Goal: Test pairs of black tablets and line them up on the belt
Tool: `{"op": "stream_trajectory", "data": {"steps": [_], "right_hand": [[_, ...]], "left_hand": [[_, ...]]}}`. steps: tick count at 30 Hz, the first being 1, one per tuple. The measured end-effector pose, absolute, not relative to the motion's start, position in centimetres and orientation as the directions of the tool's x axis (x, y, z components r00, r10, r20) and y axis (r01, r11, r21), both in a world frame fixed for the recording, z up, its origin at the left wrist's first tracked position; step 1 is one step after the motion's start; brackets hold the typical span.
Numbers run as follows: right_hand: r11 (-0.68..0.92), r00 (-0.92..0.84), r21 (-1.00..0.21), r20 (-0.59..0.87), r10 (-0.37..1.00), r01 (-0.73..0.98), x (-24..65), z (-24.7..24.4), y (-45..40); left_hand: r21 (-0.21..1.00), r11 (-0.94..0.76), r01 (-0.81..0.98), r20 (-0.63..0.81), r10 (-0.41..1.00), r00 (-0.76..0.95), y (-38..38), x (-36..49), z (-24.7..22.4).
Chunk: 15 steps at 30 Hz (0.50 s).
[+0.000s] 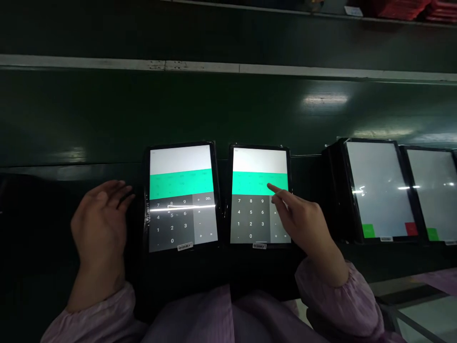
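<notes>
My right hand (303, 216) points with its index finger stretched out. The fingertip is on or just over the green panel of the right tablet (250, 214), and nothing is held. My left hand (103, 219) rests beside the left tablet (182, 224), apart from it, with fingers loosely bent, spread and holding nothing. Both tablets lie side by side and show a calculator with a white top, a green band and dark number keys. Each has a small barcode label at its lower edge. A bright reflection crosses the left screen.
To the right are a tablet (378, 190) with green and red corner squares and another tablet (433, 190) beyond it. A dark green work surface (214, 109) runs behind them, with a pale strip (200, 66) across it. Red items (400, 8) sit at the upper right.
</notes>
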State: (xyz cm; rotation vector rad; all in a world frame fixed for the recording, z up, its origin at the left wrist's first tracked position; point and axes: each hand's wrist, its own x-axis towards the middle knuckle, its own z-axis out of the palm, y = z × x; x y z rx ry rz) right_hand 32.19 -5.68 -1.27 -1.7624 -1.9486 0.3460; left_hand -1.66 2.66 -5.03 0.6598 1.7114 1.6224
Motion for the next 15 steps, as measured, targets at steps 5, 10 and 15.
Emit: {"op": "stream_trajectory", "data": {"steps": [5,10,15], "right_hand": [[0.049,0.067,-0.486,0.219,0.973,0.873,32.2,-1.6,-5.6],[0.130,-0.007,-0.441,0.269,0.963,0.888,31.3,-1.8,-5.6],[0.041,0.096,-0.489,0.253,0.963,0.871,31.4,-1.5,-5.7]], "left_hand": [[0.981,0.133,-0.138,-0.192,0.670,-0.717,3.3,-1.8,-5.3],[0.978,0.121,-0.167,-0.206,0.630,-0.749,4.0,-1.3,-5.3],[0.991,0.089,-0.100,-0.133,0.701,-0.701,4.0,-1.7,-5.9]]}}
